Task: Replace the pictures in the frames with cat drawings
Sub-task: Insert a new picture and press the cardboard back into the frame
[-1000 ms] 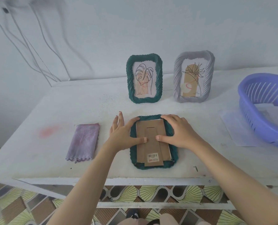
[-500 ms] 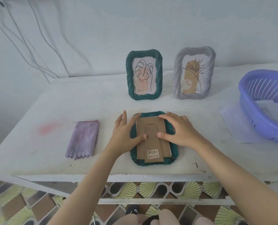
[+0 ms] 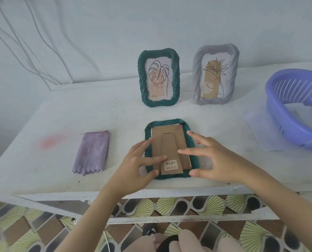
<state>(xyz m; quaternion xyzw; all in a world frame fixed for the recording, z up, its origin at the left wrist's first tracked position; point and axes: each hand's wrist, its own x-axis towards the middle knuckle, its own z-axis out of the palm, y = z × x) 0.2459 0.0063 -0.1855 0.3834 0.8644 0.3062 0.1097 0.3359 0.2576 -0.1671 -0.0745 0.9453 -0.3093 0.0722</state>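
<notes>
The green frame (image 3: 165,122) being worked on lies face down on the surface (image 3: 115,115) near its front edge, straight ahead of the person, long axis running away from them. Its cardboard backing (image 3: 169,140) faces up, with the barcode end of the stand toward the person. The hands flank it. The left hand (image 3: 135,166) is open, fingers spread: its forefinger lies on the backing beside the barcode and its thumb sits at the near left corner of the rim. The right hand (image 3: 219,160) is also open and spread over the right side, thumb by the near right corner; whether it touches cannot be told. The left hand looks nearer to lifting the backing, probably from the near end. Behind stand a second green frame (image 3: 159,77) and a grey frame (image 3: 216,75), both upright, each showing a plant drawing.
</notes>
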